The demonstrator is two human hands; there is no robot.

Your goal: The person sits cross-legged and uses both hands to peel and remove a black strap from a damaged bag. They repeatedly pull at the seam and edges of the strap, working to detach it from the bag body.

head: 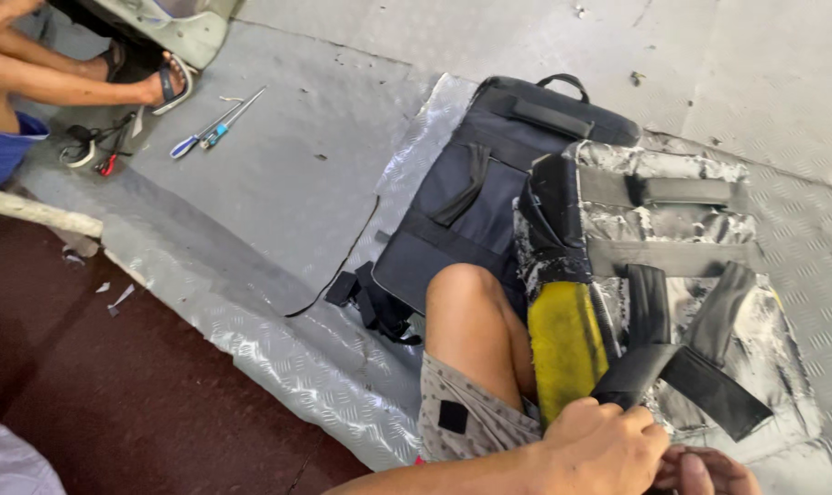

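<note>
Seen from above, at the bottom edge: left hand (pixel 604 449) curled shut, fingers pinching the lower end of a black strap (pixel 638 367) on a worn grey backpack panel (pixel 700 275). Right hand (pixel 705 472) just beside the left one, only partly in frame, fingers bent under that same strap end; whether clamped on it or merely touching, impossible to tell. Worn panel flat on the floor, coating flaked to white and silver, with a yellow foam pad (pixel 567 348) along its left edge and a second black strap (pixel 714 390) running from the pinched end toward the panel's lower right. Bare knee (pixel 471 321) of the wearer just left of the yellow pad, patterned shorts (pixel 471 417) below it. Touching the panel's upper left corner and partly under it: a newer dark navy backpack (pixel 489 192), back side up, carry handle (pixel 563 84) at its far end, loose buckled straps (pixel 370 298) trailing from its near left corner. All of it on grey ribbed floor mat (pixel 279 183). Far up and left of the panel: two screwdrivers (pixel 216 124) lying side by side, a small tangle of red and black wire (pixel 95 147), and another person's bare legs with a sandalled foot (pixel 164 82).
</note>
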